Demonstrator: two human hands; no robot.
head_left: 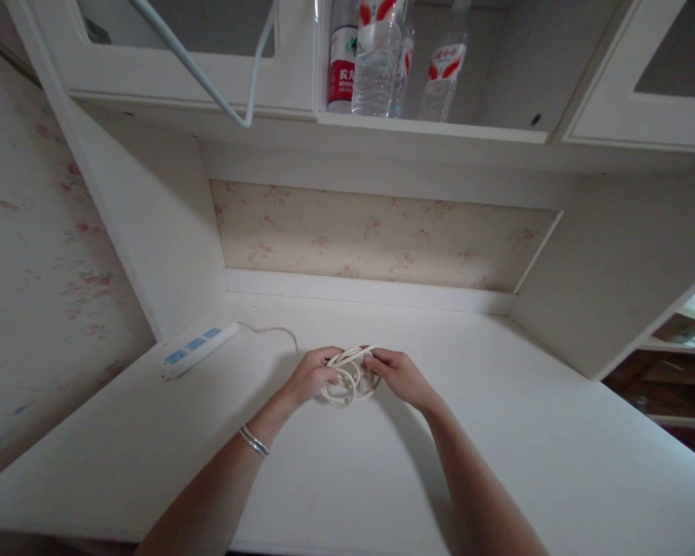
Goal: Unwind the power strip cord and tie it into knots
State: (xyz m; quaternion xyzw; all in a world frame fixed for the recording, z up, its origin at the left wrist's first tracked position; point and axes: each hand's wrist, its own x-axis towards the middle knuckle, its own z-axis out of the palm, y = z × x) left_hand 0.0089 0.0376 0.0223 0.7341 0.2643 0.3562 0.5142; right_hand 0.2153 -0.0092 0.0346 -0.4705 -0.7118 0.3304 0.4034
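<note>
Gripping a loosely looped cord (352, 355) from both sides, the left hand (316, 374) and the right hand (394, 374) are near each other over the middle of the worktop (336, 494). The fingers and thumb of the left hand are closed on the loops at one side; those of the right hand are closed on them at the other. Several pale turns cross between the two, some hanging on the near side; whether they touch the surface below cannot be told. A silvery bracelet (254, 441) circles the left wrist.

From the left hand's side, a single length of the cord curves away to the strip (200, 351), which lies at an angle on the left part of the worktop, its blue socket faces up, well apart from the hands. Behind, a flowered panel (376, 239) spans the back. Above it, bottles (376, 77) stand in an open shelf (498, 131), one with a red label, and a pale bent tube (202, 85) hangs at upper left.
</note>
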